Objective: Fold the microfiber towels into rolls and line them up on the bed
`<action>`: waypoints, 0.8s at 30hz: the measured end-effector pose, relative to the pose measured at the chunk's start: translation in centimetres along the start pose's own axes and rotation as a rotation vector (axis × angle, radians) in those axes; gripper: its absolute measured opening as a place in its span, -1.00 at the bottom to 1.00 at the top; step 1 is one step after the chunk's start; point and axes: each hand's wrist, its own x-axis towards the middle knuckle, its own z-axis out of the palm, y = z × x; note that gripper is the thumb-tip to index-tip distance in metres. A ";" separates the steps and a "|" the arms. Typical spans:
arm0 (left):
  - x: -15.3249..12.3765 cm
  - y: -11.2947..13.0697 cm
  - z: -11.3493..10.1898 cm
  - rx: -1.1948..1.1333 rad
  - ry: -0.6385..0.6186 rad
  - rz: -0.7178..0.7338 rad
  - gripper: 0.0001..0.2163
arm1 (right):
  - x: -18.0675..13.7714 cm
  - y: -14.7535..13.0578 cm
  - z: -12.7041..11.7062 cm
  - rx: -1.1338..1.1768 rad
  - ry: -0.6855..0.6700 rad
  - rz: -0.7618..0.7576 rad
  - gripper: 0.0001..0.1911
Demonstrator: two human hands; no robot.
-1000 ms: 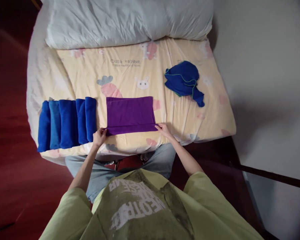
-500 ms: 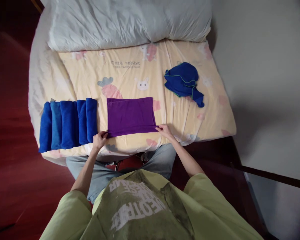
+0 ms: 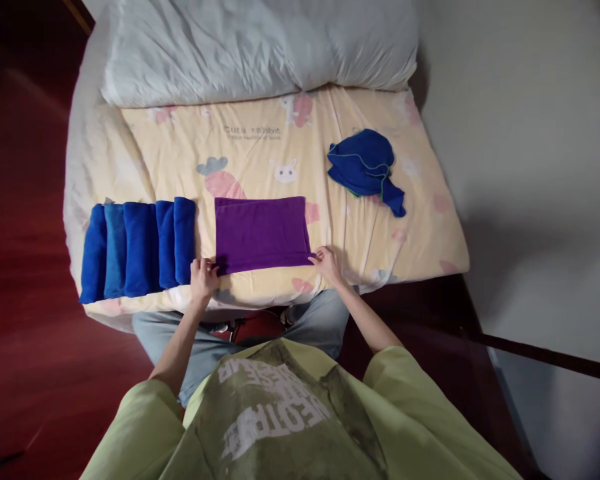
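A folded purple towel [image 3: 261,230] lies flat on the bed in front of me, its near edge turned over in a narrow strip. At that edge's left corner, my left hand [image 3: 204,279] pinches the cloth. The opposite near corner is between the fingertips of my right hand [image 3: 327,265]. Just left of my left hand, several rolled blue towels [image 3: 140,248] lie side by side in a row. A crumpled blue cloth with green edging [image 3: 364,163] rests farther back on the right, apart from both hands.
The bed has a yellow rabbit-print sheet [image 3: 260,163]. A large pale quilt or pillow [image 3: 260,50] spans its far side. The wall [image 3: 520,153] stands on the right, and a dark red floor [image 3: 25,267] shows on the left. My knees are against the near edge.
Both hands keep to the near corners of the purple towel, with slight shifts of the fingers. The view has moved a little; the blue towels and crumpled cloth stay put.
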 end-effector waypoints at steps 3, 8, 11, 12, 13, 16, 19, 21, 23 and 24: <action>-1.2 0.2 -0.5 0.021 -0.104 0.269 -0.67 | -1.7 -0.8 -0.4 -0.107 -0.032 -0.276 -0.80; -2.3 0.4 -0.2 0.025 -0.234 0.435 -0.51 | -3.4 -1.7 -0.5 -0.252 -0.171 -0.452 -0.58; -1.5 0.9 0.5 0.077 -0.201 0.410 -0.47 | -2.7 -2.4 0.2 -0.347 -0.153 -0.428 -0.51; -1.0 1.1 0.6 0.091 -0.195 0.404 -0.47 | -2.4 -2.7 0.5 -0.377 -0.149 -0.422 -0.50; -0.6 1.3 0.7 0.104 -0.193 0.404 -0.47 | -2.1 -3.0 0.6 -0.402 -0.146 -0.417 -0.49; 0.1 1.5 0.1 0.134 -0.209 0.429 -0.50 | -1.9 -3.3 0.5 -0.432 -0.130 -0.423 -0.48; -1.4 1.0 -1.0 0.152 -0.221 0.475 -0.50 | -3.3 -2.6 -0.3 -0.405 -0.136 -0.452 -0.48; -3.1 0.4 -1.5 0.146 -0.241 0.515 -0.49 | -4.8 -1.8 -0.6 -0.351 -0.173 -0.459 -0.50; -4.7 0.0 -1.8 0.120 -0.272 0.542 -0.49 | -6.1 -1.0 -0.6 -0.265 -0.192 -0.442 -0.49; -5.3 -0.1 -1.8 0.100 -0.275 0.536 -0.49 | -6.5 -0.8 -0.5 -0.218 -0.184 -0.427 -0.49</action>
